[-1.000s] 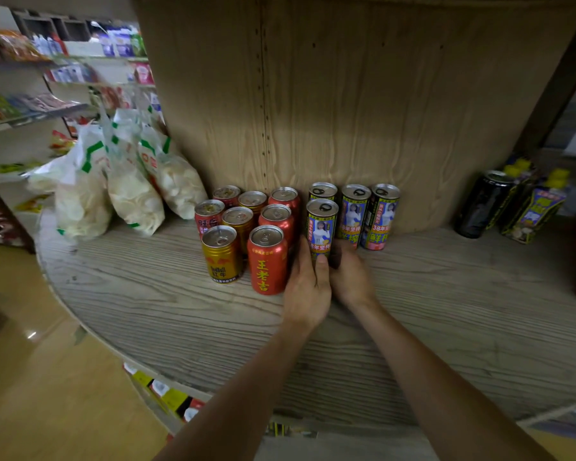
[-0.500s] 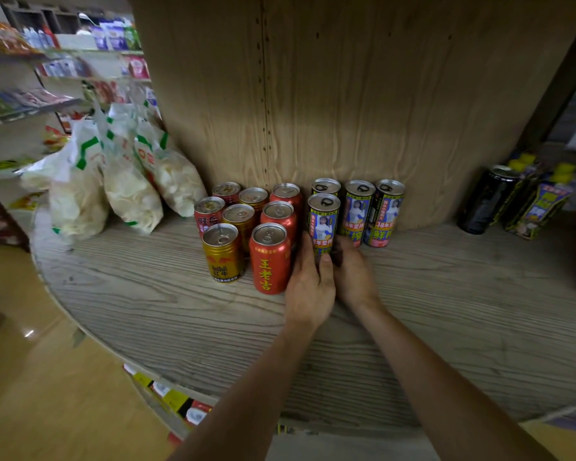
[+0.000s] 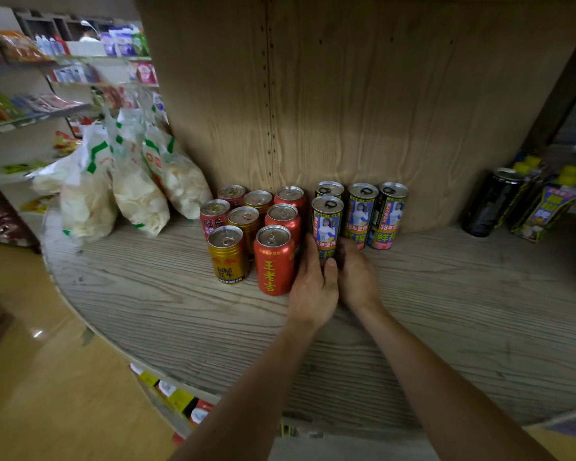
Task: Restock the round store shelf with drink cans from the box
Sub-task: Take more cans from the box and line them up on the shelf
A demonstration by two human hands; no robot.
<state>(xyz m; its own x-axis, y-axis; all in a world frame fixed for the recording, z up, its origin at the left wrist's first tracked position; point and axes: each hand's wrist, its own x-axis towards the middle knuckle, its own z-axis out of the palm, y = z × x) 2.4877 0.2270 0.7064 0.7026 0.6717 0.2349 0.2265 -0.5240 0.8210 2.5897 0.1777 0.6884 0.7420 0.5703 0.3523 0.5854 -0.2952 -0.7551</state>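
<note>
A slim blue and yellow can stands at the front of a small group of the same cans on the round wooden shelf. My left hand grips its base from the left, thumb in front, fingers between it and a red can. My right hand curls round the base from the right. To the left stand several red and gold cans in rows. The box is out of sight.
Bags of white crisps lean at the shelf's left. A black can and yellow-capped cartons stand at the far right. The curved wooden back panel rises behind the cans. Store shelves fill the left background.
Both hands stay on the base of the front slim can and have hardly moved. Only the view has shifted a little.
</note>
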